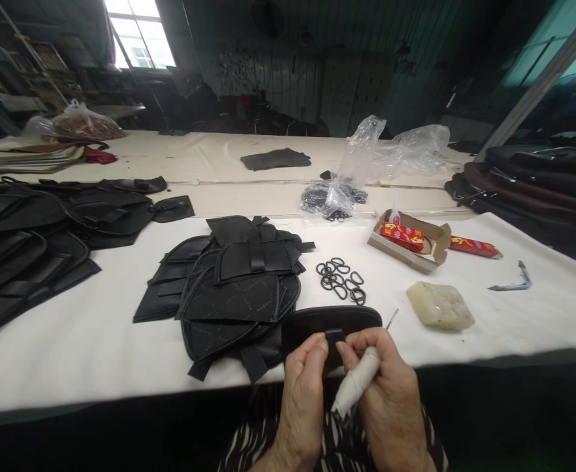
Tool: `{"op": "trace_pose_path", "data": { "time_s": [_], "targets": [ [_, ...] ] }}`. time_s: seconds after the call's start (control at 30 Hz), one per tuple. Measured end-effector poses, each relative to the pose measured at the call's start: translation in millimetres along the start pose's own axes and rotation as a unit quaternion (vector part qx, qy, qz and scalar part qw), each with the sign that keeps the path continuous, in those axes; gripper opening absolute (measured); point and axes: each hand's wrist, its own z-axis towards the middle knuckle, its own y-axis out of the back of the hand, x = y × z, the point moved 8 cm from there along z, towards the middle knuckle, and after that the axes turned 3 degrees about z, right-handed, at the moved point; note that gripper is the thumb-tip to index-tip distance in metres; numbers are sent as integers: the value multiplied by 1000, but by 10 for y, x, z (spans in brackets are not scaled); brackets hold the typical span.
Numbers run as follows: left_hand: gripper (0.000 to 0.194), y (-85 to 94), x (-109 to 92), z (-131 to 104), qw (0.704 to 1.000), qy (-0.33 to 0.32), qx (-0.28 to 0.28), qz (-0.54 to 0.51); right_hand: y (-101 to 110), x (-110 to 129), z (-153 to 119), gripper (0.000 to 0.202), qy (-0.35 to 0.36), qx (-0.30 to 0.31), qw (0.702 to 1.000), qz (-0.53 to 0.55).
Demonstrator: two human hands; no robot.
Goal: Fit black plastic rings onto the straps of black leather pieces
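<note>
At the table's front edge, my left hand (303, 387) pinches the left side of a short black strap (335, 336) on a black leather piece (361, 319). The thumb and forefinger of my right hand (388, 387) are at the strap's right side. That same hand also holds a tool with a pale wrapped handle (357, 380); a thin metal tip shows above the knuckles. Just beyond the piece lie several black D-shaped rings (339, 278). To the left is a heap of black leather pieces (233, 288) with straps.
More black pieces (46, 229) cover the left side. Toward the right are a cardboard box (415, 259) with red packets, a yellowish block (440, 306) and a bent metal tool (518, 282). Clear plastic bags (366, 164) lie behind; dark stacked items (538, 190) stand far right.
</note>
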Motion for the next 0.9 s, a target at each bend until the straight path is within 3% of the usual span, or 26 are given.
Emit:
{"op": "trace_pose_path", "data": {
  "time_s": [0.13,0.33,0.47,0.9],
  "targets": [
    [28,57,43,-35,1000,2,-29,-3,5,15,8,18,4,-3,1000,-5],
    [29,-108,-117,-41,995,-51,41,74,8,-20,1,18,5,-2,1000,-9],
    [32,-193,-138,-31,994,-42,71,74,-4,-38,-1,17,-7,5,1000,-6],
    [29,-181,-26,-22,997,-19,70,41,-7,-101,6,15,-48,17,998,25]
  ]
}}
